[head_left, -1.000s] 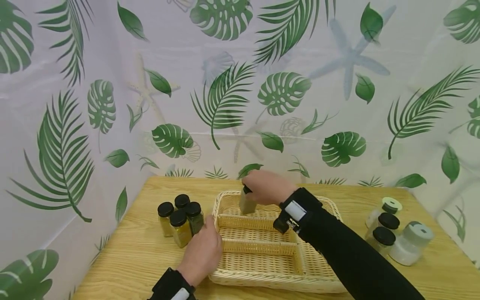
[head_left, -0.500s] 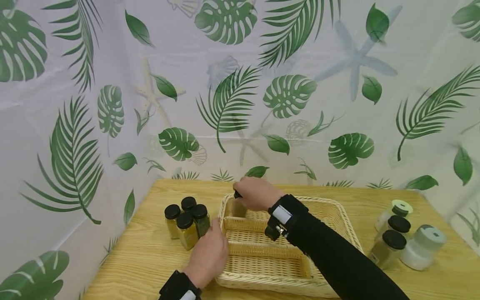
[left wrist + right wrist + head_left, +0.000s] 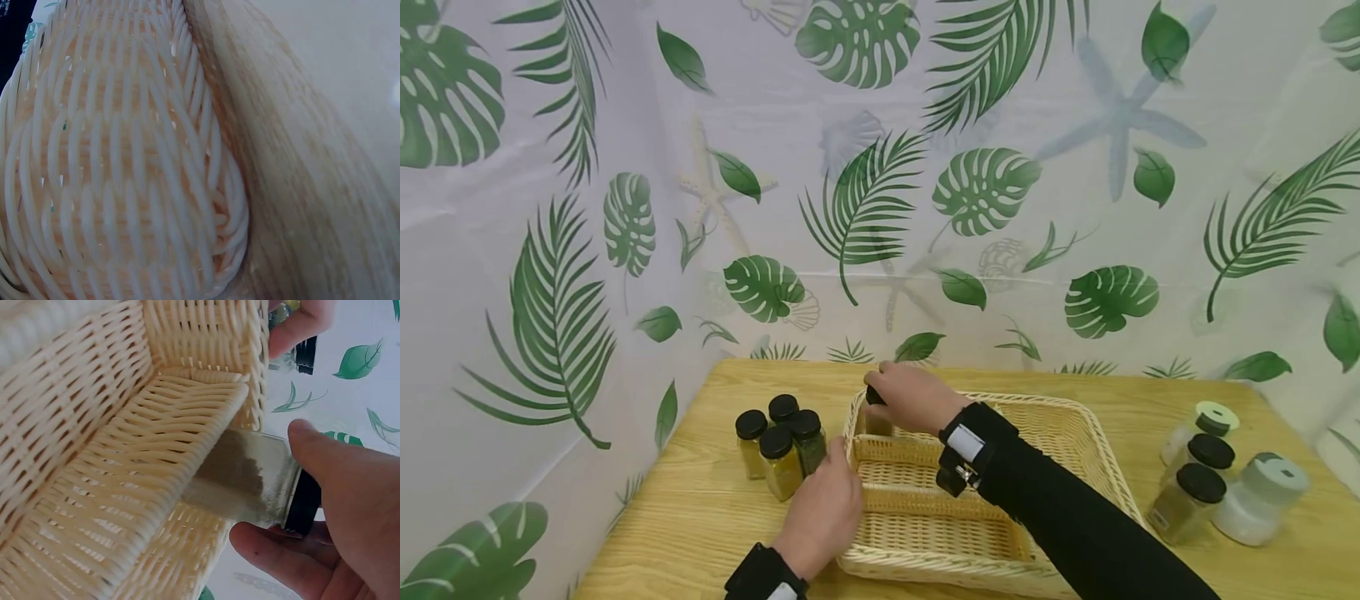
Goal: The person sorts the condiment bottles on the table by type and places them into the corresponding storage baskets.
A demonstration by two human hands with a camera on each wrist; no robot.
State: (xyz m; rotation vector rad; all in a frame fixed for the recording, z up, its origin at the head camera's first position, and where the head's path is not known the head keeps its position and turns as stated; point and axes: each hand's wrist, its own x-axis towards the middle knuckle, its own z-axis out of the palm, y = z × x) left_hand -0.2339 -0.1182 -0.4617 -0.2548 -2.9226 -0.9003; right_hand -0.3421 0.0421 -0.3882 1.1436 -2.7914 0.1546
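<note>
My right hand [image 3: 917, 398] holds a clear jar [image 3: 240, 475] with a black lid [image 3: 304, 501], thumb on one side and fingers on the other. The jar, part filled with brownish powder, stands inside the back left compartment of a pale wicker basket [image 3: 955, 567]. A woven divider [image 3: 131, 456] hides its lower end in the right wrist view. My left hand [image 3: 823, 508] grips the basket's left side, fingers at the rim; its underside is hidden. In the left wrist view the basket's woven outer wall [image 3: 112, 156] fills most of the picture.
Several black-lidded spice jars [image 3: 781, 471] cluster just left of my left hand. Right of the basket stand two black-lidded jars [image 3: 1183, 508], a white jar with a grey-green lid [image 3: 1251, 508] and one with a pale green lid [image 3: 1216, 417]. A leaf-patterned sheet [image 3: 880, 208] hangs behind the table.
My right hand has moved the jar leftward and lowered it into the back left compartment. The left hand stays at the basket's left side. The view has shifted slightly.
</note>
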